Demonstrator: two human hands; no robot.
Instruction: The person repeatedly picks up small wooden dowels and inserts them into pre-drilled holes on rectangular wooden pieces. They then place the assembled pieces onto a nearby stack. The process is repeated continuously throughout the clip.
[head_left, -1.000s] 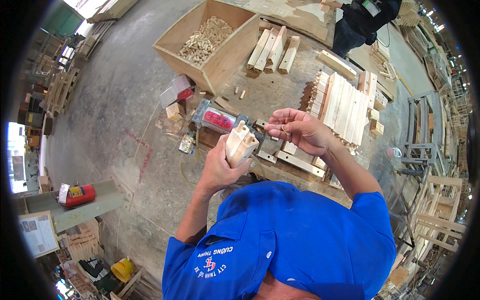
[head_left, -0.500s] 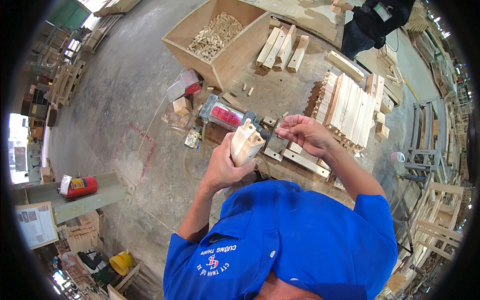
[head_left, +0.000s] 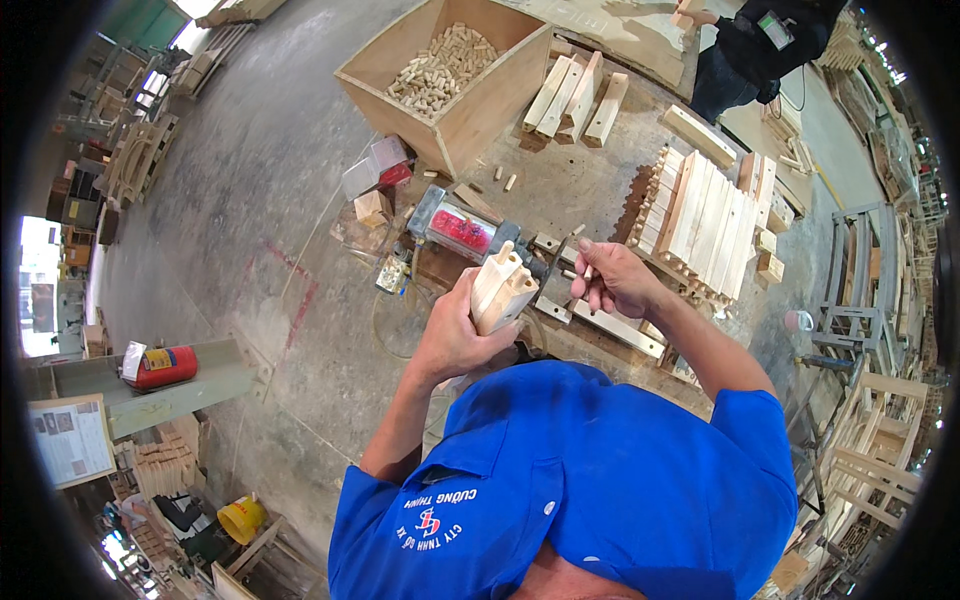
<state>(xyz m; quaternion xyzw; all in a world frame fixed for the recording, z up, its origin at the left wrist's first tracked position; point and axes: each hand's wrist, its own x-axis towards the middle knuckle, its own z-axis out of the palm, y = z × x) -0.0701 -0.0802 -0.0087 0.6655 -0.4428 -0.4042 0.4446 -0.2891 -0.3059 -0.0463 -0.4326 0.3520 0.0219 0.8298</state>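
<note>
My left hand (head_left: 452, 328) is closed around short wooden bars (head_left: 492, 300) held side by side, their ends tilted up and away from me. A dowel (head_left: 506, 250) stands out of one bar end, and holes show in the end faces. To the right, apart from the bars, my right hand (head_left: 622, 280) is curled with its fingers pinched on a small wooden dowel (head_left: 588, 272). Beyond the bars lies a clamp-like machine with a clear cylinder (head_left: 462, 230) showing red inside.
A plywood box (head_left: 440, 135) of loose dowels stands at the far side. Stacked wooden bars (head_left: 705, 225) lie right, more bars (head_left: 570, 100) behind. A person in dark clothes (head_left: 745, 70) is at the far right. A red fire extinguisher (head_left: 160, 367) rests on a ledge at left.
My right hand has drawn slightly right and down, and its fingers have curled; the dowel in them now shows. My left hand still holds the bars.
</note>
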